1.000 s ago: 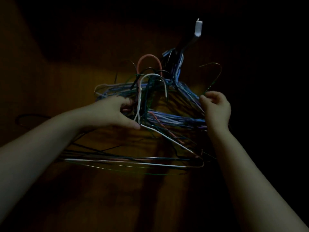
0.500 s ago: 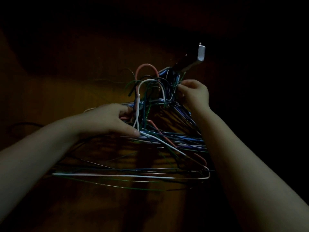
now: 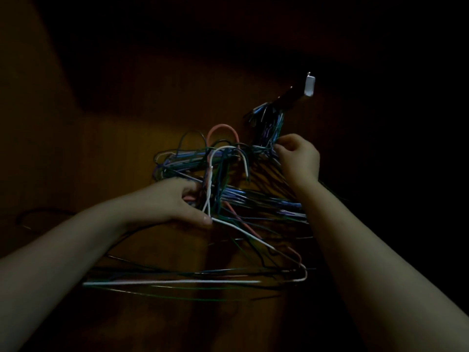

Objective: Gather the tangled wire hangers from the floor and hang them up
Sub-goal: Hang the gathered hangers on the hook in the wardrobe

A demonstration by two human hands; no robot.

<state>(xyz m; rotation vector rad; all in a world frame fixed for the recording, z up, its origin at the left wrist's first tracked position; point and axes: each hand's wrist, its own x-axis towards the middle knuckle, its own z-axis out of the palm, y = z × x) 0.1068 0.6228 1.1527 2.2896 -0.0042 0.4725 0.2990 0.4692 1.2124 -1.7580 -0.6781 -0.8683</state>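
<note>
While I'm gripping the necks of the tangled wire hangers (image 3: 228, 199) w/ my left hand (image 3: 177, 201) (fingers curled round them, thumb pressing by the white hanger (image 3: 208, 184)), my right hand (image 3: 299, 158) is pinching a few strands at the bundle's upper-right edge. The bundle is hanging in front of a dim wooden surface (image 3: 114, 148), hooks pointing up and away, bottom bars running left-right below my wrists. The rod (image 3: 291, 99) is sitting up and right of those hooks, w/ a hung cluster (image 3: 269, 123) dangling just above my right hand. So the right is nearer – I'm judging the lift needs to go up-right, hooks leading.
</note>
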